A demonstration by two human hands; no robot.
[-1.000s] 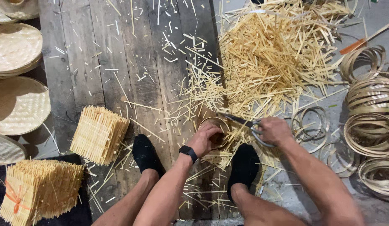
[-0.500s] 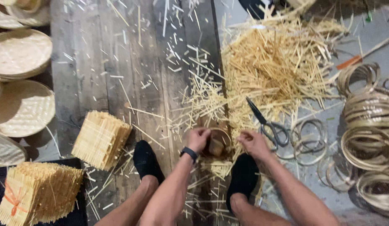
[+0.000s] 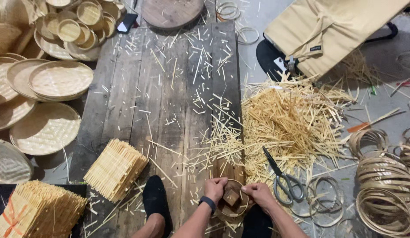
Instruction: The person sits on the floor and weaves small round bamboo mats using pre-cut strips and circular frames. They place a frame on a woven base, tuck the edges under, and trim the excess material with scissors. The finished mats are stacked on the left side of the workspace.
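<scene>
Though half hidden by both hands (image 3: pixel 238 191), a small round basket (image 3: pixel 231 206).

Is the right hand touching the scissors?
Apart. Head view shows bare floor between the right hand and the scissors; its fingers rest on the small round basket.

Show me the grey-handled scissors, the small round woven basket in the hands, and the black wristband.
grey-handled scissors (image 3: pixel 283 178), head view, pivot near the handles.
small round woven basket (image 3: pixel 235 212), head view, lower rim.
black wristband (image 3: pixel 208 202), head view, on the left wrist.
</scene>
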